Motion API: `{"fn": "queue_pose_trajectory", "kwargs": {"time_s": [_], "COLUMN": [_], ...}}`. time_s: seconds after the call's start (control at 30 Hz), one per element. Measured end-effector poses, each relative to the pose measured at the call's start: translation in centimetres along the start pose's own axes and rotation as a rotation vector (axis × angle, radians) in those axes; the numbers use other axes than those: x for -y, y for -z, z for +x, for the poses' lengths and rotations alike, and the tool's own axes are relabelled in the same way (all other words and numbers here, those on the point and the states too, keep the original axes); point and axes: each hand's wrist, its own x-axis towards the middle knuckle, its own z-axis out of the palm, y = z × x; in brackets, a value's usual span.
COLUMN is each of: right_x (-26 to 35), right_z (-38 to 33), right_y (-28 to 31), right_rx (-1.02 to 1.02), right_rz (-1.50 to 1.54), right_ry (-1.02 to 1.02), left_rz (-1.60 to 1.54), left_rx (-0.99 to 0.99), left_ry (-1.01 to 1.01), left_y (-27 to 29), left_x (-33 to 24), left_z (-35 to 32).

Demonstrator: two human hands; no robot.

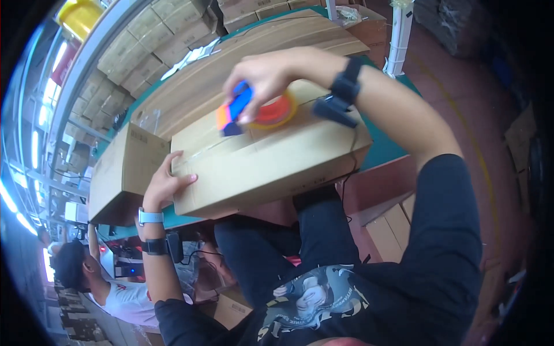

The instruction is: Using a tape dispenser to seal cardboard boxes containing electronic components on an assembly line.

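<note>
seemingly mid-seal, the right hand (262,78) grips a tape gun (254,109) pressed on the box (265,161) lying on the green table (381,151), while the left hand (164,184) lies open and flat against the box's end, so the next pull likely needs steady pressure along the seam.

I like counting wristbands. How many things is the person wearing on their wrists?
3. A pale watch and a black strap with a small box sit on the left wrist. A black strap with a clipped box is on the right wrist. More could hide under the arms.
</note>
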Motion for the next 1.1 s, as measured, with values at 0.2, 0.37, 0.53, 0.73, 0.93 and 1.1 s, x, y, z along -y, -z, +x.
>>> {"fn": "queue_pose_trajectory", "kwargs": {"time_s": [0.2,0.37,0.53,0.73,0.93,1.1], "right_x": [-5.3,-9.5,-7.9,-4.8,-0.4,0.1], "right_z": [-17.6,-25.7,-24.4,-21.3,-18.3,-18.4], "right_y": [5.5,3.4,1.4,1.0,0.1,-3.5], "right_rx": [-0.066,-0.166,-0.133,0.080,0.216,0.059], "right_rz": [0.067,0.076,-0.061,-0.511,-0.878,-0.931], "right_ry": [-0.353,-0.416,-0.337,-0.302,-0.394,-0.493], "left_rz": [0.594,0.412,0.339,0.129,0.161,0.122], "left_rx": [-0.152,0.046,0.016,0.267,0.285,0.167], "left_ry": [-0.182,-0.647,-1.029,-1.147,-1.167,-1.243], "left_y": [-3.4,-15.9,-21.9,-23.7,-23.8,-24.8], "left_x": [-7.2,-18.7,-24.1,-24.6,-23.7,-22.4], "left_z": [0.3,8.0,10.5,10.5,11.3,12.3]}}
